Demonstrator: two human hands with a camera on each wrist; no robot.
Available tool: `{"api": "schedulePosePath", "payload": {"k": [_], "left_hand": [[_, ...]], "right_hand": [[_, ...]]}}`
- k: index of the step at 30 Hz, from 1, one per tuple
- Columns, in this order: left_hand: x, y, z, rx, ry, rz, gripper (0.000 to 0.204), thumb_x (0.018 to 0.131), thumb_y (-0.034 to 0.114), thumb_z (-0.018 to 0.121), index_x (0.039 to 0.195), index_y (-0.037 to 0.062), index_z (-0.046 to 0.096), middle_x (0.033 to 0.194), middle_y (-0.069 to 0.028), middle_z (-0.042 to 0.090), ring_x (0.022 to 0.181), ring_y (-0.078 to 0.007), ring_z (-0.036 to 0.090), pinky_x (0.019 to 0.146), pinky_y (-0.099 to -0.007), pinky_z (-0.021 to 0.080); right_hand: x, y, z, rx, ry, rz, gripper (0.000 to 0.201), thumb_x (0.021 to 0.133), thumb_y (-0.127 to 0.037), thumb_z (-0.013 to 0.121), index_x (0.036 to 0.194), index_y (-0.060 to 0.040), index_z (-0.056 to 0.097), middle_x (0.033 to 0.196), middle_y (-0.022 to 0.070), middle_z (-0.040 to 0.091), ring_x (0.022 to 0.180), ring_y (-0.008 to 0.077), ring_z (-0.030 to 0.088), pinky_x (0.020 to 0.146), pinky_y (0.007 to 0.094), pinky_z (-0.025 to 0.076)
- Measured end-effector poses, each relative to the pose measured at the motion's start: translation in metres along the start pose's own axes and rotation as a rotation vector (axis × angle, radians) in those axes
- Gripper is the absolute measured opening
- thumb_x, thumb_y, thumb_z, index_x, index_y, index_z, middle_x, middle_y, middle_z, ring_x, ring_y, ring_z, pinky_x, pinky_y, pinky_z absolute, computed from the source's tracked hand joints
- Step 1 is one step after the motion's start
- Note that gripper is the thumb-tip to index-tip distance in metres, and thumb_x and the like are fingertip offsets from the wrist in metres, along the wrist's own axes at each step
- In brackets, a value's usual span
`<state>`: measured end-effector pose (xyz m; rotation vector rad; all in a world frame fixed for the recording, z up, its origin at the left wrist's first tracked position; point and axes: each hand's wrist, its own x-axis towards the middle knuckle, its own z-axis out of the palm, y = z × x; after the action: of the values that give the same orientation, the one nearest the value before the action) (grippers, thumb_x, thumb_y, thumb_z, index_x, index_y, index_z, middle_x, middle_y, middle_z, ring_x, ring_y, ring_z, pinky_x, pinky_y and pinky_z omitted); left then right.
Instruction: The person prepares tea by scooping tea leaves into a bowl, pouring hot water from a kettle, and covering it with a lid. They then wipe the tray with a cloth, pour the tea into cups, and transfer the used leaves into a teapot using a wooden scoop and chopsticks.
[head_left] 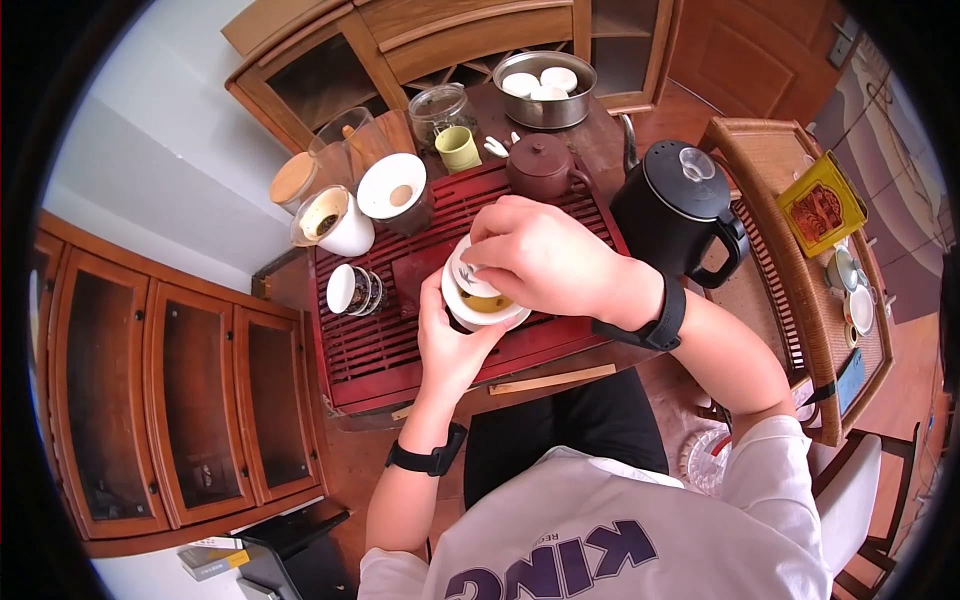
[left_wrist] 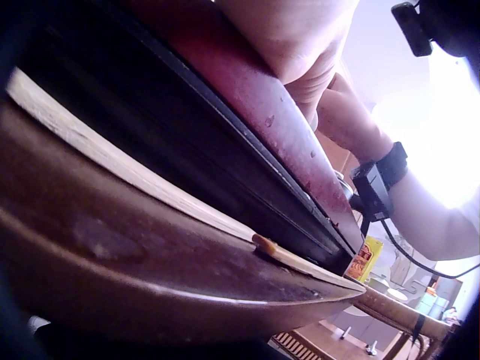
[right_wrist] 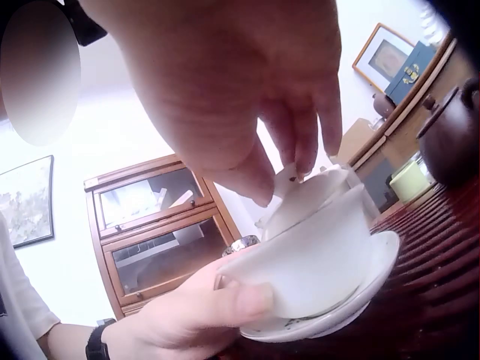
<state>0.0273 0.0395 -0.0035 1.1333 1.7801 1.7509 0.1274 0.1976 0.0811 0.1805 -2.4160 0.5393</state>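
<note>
A white gaiwan bowl [right_wrist: 322, 259] sits on its saucer [right_wrist: 379, 262] over the slatted red tea tray [head_left: 380, 375], tilted in the right wrist view. My left hand [head_left: 455, 345] grips bowl and saucer from the side, its thumb against the bowl's wall. Between the thumb and fingers of my right hand [head_left: 545, 260] is the knob of the white lid [right_wrist: 300, 202]. The lid stands slanted in the bowl's mouth, and yellowish tea [head_left: 482, 302] shows beside it. In the left wrist view the tray's edge fills much of the picture, and the gaiwan is out of sight.
Dark teapot [head_left: 540, 165] and black kettle [head_left: 675, 205] stand beyond and right of my hands. To the left are stacked small cups [head_left: 352, 290], a white cup with a strainer [head_left: 345, 225] and a white bowl [head_left: 392, 185]. A metal pot [head_left: 545, 110] stands behind.
</note>
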Motion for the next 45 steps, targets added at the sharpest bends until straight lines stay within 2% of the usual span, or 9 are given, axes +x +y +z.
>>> {"api": "schedulePosePath", "payload": {"k": [13,16,18,19,23,27,34,39,45], "left_hand": [[0.000,-0.008,-0.001,0.011,0.022,0.029,0.078,0.068,0.007,0.089,0.131,0.0035,0.044,0.124,-0.0101,0.057,0.114,-0.0190,0.059,0.098,-0.0345,0.049],[0.000,-0.002,0.001,-0.004,0.033,0.027,0.077,0.067,0.005,0.088,0.131,0.0034,0.044,0.123,-0.0103,0.058,0.114,-0.0195,0.059,0.098,-0.0347,0.049],[0.000,-0.001,0.001,-0.033,0.040,0.015,0.076,0.067,0.004,0.087,0.130,0.0033,0.045,0.123,-0.0104,0.059,0.113,-0.0197,0.060,0.098,-0.0348,0.049],[0.000,-0.005,0.000,-0.002,0.041,0.046,0.075,0.067,0.004,0.088,0.129,0.0033,0.046,0.122,-0.0104,0.060,0.112,-0.0198,0.060,0.098,-0.0350,0.049],[-0.001,-0.004,-0.003,0.076,0.014,0.053,0.074,0.068,-0.002,0.083,0.131,0.0031,0.044,0.126,-0.0083,0.055,0.119,-0.0169,0.054,0.105,-0.0347,0.044],[-0.001,-0.009,-0.001,0.129,0.056,0.071,0.073,0.066,0.002,0.085,0.129,0.0036,0.047,0.123,-0.0101,0.058,0.117,-0.0209,0.057,0.102,-0.0366,0.046],[-0.003,-0.009,-0.002,0.159,0.091,0.111,0.079,0.064,0.006,0.086,0.132,0.0026,0.047,0.124,-0.0148,0.060,0.116,-0.0274,0.060,0.099,-0.0400,0.048],[-0.004,-0.008,-0.006,0.168,0.049,0.119,0.083,0.066,0.004,0.085,0.138,0.0020,0.043,0.131,-0.0168,0.056,0.123,-0.0275,0.056,0.103,-0.0398,0.045],[-0.006,0.009,-0.017,0.002,-0.036,-0.030,0.117,0.070,0.001,0.083,0.157,0.0110,0.006,0.149,-0.0199,0.036,0.139,-0.0314,0.039,0.115,-0.0466,0.034]], "right_hand": [[-0.004,0.000,0.005,0.045,-0.106,-0.053,0.019,0.072,-0.005,0.072,0.090,-0.0005,0.071,0.089,0.0130,0.066,0.084,0.0330,0.065,0.076,0.0413,0.055],[-0.004,0.000,0.003,0.054,-0.182,0.026,0.028,0.071,-0.009,0.075,0.098,-0.0019,0.071,0.096,0.0130,0.066,0.090,0.0333,0.065,0.081,0.0416,0.055],[-0.007,-0.005,-0.002,0.101,0.000,0.026,0.042,0.071,-0.013,0.078,0.112,-0.0038,0.068,0.105,0.0139,0.065,0.098,0.0330,0.063,0.086,0.0418,0.053],[-0.013,-0.008,-0.004,0.133,0.056,0.114,0.055,0.071,-0.018,0.081,0.122,-0.0045,0.064,0.112,0.0153,0.063,0.104,0.0332,0.062,0.091,0.0423,0.051],[-0.054,-0.004,0.025,0.593,0.400,0.626,0.030,0.093,-0.009,0.065,0.121,-0.0005,0.060,0.093,0.0070,0.064,0.077,0.0106,0.061,0.068,0.0247,0.051],[-0.078,-0.012,0.033,0.651,0.379,0.873,0.034,0.093,-0.005,0.063,0.126,-0.0011,0.057,0.091,0.0032,0.063,0.080,0.0085,0.059,0.067,0.0218,0.049],[-0.081,-0.033,0.037,0.264,0.225,0.583,0.081,0.069,-0.002,0.067,0.145,-0.0011,0.039,0.131,0.0178,0.055,0.112,0.0296,0.059,0.085,0.0353,0.053],[-0.080,-0.034,0.040,0.276,0.169,0.679,0.084,0.068,-0.006,0.071,0.145,0.0023,0.037,0.129,0.0208,0.057,0.119,0.0350,0.056,0.097,0.0417,0.048],[-0.076,-0.037,0.040,0.078,0.134,0.571,0.096,0.066,-0.012,0.080,0.148,0.0034,0.032,0.126,0.0226,0.057,0.115,0.0375,0.056,0.100,0.0436,0.046]]}}
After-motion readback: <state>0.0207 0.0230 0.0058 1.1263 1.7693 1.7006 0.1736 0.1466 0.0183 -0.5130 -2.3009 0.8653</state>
